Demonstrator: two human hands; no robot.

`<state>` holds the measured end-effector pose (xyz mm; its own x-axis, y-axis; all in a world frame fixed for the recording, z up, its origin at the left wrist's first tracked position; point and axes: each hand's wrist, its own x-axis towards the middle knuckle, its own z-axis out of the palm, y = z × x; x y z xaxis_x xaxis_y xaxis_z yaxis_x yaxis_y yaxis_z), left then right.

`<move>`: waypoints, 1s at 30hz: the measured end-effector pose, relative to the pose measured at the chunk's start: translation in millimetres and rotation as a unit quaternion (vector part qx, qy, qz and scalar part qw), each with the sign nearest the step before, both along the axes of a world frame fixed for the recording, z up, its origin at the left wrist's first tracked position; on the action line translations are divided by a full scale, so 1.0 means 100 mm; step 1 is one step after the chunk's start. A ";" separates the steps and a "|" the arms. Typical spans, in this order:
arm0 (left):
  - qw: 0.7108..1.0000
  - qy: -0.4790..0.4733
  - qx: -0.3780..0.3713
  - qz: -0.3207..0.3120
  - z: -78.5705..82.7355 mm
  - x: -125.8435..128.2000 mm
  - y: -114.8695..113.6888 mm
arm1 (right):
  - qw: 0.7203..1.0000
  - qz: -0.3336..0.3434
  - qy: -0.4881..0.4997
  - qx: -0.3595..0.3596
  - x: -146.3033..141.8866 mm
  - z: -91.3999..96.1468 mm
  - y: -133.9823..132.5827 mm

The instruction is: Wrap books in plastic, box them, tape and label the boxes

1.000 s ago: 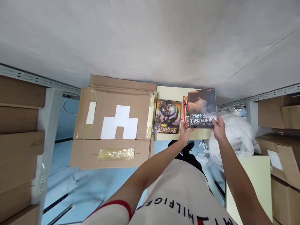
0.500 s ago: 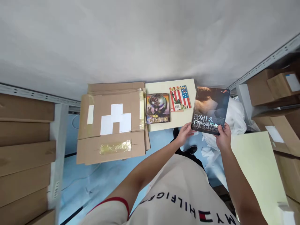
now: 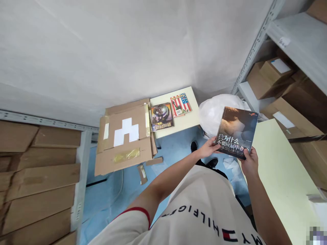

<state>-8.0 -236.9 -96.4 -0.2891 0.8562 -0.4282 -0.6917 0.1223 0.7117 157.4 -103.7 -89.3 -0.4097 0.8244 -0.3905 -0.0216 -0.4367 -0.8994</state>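
Observation:
I hold a dark paperback book [image 3: 237, 131] with white Chinese title text in both hands, in front of my chest. My left hand [image 3: 209, 148] grips its lower left corner; my right hand [image 3: 249, 162] grips its lower right corner. The book hovers over the blue floor, between a small cream table [image 3: 186, 120] and a larger cream table [image 3: 281, 170] on the right. On the small table lie a book with a globe cover [image 3: 161, 116] and a book with a stars-and-stripes cover [image 3: 181, 104].
A flattened taped cardboard box [image 3: 125, 136] leans left of the small table. A white plastic bag [image 3: 217, 110] sits behind the held book. Metal shelving with cardboard boxes stands at right [image 3: 276, 78] and left [image 3: 38, 163]. Cardboard scraps [image 3: 143, 172] lie on the floor.
The held book has moved from above the small table to the right and toward me, uncovering the flag-cover book. My view has swung right and pulled back.

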 end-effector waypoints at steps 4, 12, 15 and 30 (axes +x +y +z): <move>0.999 0.002 0.007 -0.049 0.04 0.15 0.20 | 0.998 -0.042 -0.005 0.047 0.36 0.02 0.05; 0.971 0.038 0.000 -0.236 0.04 0.20 0.72 | 0.988 -0.153 -0.007 0.032 0.88 0.17 0.31; 0.951 0.062 0.013 -0.303 0.10 0.22 0.90 | 0.974 -0.224 -0.014 0.031 1.05 0.26 0.49; 0.908 0.093 -0.033 -0.406 -0.03 0.42 1.72 | 0.892 -0.437 -0.089 0.076 1.53 0.44 0.84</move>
<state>33.7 -64.9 -99.6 0.3546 0.7938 -0.4941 -0.2226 0.5849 0.7800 310.3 -20.0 -45.3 0.4731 0.8475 -0.2408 -0.1447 -0.1949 -0.9701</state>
